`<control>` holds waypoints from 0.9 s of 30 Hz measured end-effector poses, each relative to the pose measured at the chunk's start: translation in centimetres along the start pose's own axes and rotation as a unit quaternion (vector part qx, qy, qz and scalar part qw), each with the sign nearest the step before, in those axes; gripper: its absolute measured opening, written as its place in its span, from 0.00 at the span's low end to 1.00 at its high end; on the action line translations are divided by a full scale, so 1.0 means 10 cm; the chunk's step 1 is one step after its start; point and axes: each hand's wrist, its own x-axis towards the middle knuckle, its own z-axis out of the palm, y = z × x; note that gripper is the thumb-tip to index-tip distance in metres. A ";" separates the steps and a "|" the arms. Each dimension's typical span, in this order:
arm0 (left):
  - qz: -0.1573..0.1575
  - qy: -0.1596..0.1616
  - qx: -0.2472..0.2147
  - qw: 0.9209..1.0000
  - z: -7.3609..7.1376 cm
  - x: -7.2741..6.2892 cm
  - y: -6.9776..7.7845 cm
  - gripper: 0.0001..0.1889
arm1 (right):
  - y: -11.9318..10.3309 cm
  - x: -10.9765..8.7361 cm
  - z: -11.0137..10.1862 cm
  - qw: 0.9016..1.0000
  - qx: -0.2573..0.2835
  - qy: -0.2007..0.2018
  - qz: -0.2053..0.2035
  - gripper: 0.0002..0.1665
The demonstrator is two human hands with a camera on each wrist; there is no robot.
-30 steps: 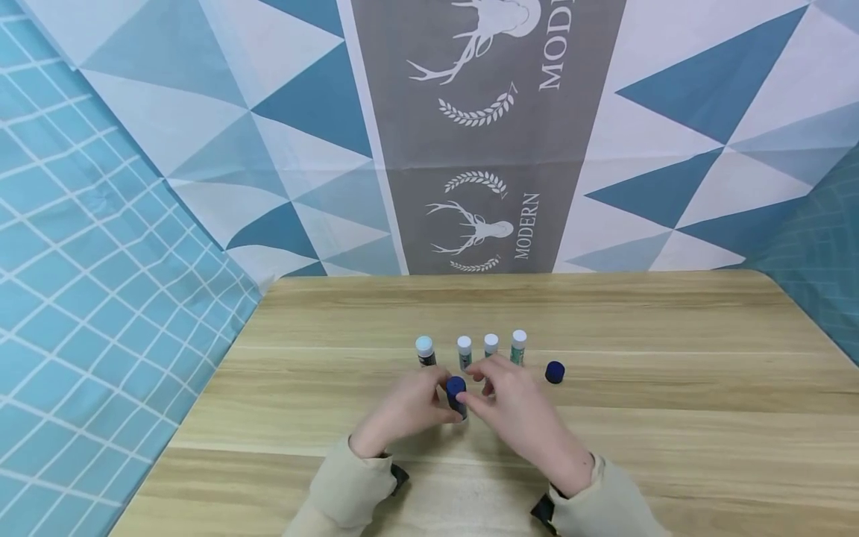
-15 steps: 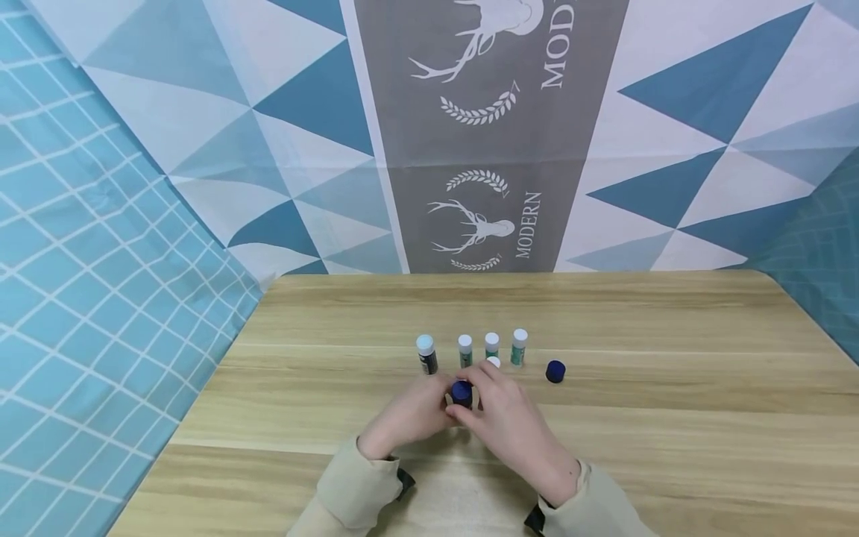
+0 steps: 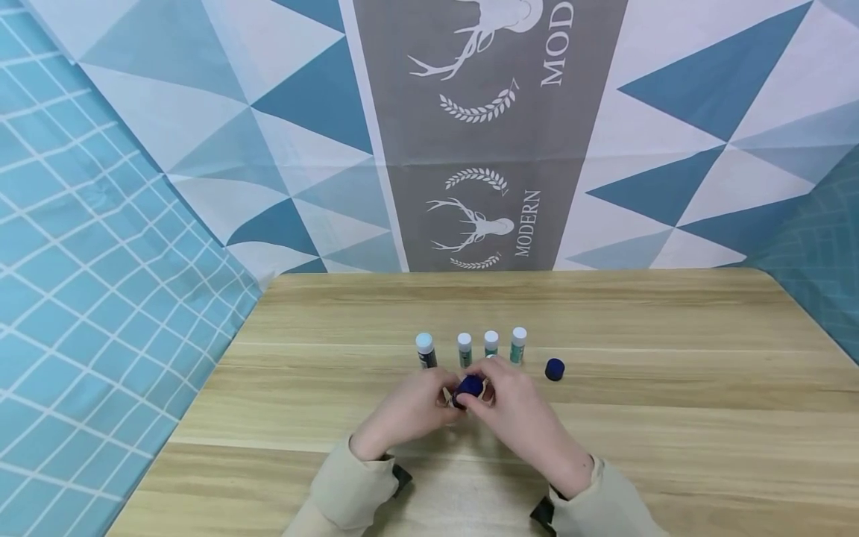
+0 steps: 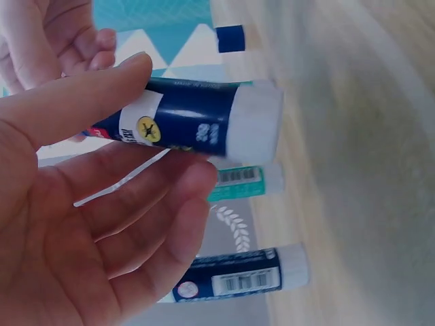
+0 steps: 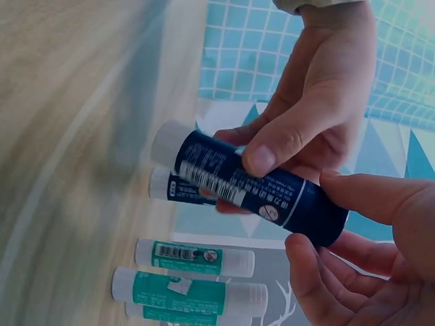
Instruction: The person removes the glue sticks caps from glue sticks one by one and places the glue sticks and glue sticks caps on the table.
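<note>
A dark blue glue stick [image 5: 234, 173] with a white base is held tilted between both hands, close over the table in the wrist views. My left hand [image 3: 412, 406] grips its body, thumb on one side and fingers on the other. Thumb and fingers of my right hand [image 3: 520, 406] pinch the dark blue cap [image 5: 318, 214] at the other end. The cap sits on the stick. Just beyond the hands stand another dark blue glue stick [image 3: 426, 352] with a white top and several green glue sticks [image 5: 180, 292], one partly hidden behind my right hand in the head view.
A loose dark blue cap [image 3: 554, 369] lies on the wooden table [image 3: 671, 447] right of the standing sticks. Patterned cloth [image 3: 476, 149] hangs behind the table, and blue checked cloth [image 3: 101, 298] runs along the left side.
The glue stick stood nearly upright between my hands and now leans over, its cap end shifted slightly right. My right hand's fingers have closed around the cap.
</note>
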 end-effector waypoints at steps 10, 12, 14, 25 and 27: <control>-0.015 0.036 0.012 0.999 -0.11 -0.05 0.06 0.11 | 0.02 0.03 -0.12 0.998 0.039 -0.020 0.047 0.13; -0.015 0.042 0.013 0.999 -0.13 -0.05 0.08 0.12 | 0.03 0.03 -0.16 0.996 0.063 -0.030 0.061 0.14; -0.009 0.053 0.013 0.998 -0.15 -0.05 0.11 0.12 | 0.06 0.04 -0.19 0.993 0.092 -0.035 0.068 0.15; 0.065 0.185 0.048 0.979 -0.24 -0.07 0.29 0.14 | 0.14 0.05 -0.37 0.967 0.248 -0.004 0.056 0.17; 0.089 0.214 0.072 0.970 -0.24 -0.09 0.32 0.15 | 0.14 0.05 -0.39 0.965 0.254 -0.007 0.061 0.18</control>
